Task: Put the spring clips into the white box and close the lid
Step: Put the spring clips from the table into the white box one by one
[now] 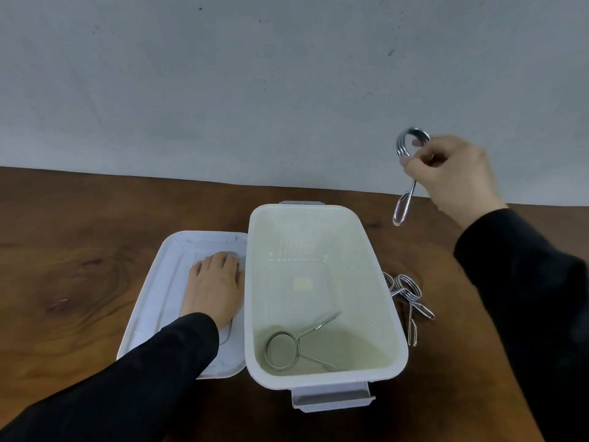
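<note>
Desk (79, 266) of dark wood against a grey wall (255, 90). White box (387, 314) stands open, one spring clip (287, 346) inside. Left hand (213, 291) lies flat, fingers together, on the detached lid (159, 298). Right hand (455, 177) pinches a raised clip (406, 173); loose clips (409, 301) lie beside the box. No readable labels.

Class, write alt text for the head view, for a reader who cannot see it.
A right hand holds a spring clip above the table, beside an open white box with one clip inside. The left hand rests on the lid; more clips lie right of the box.
</note>
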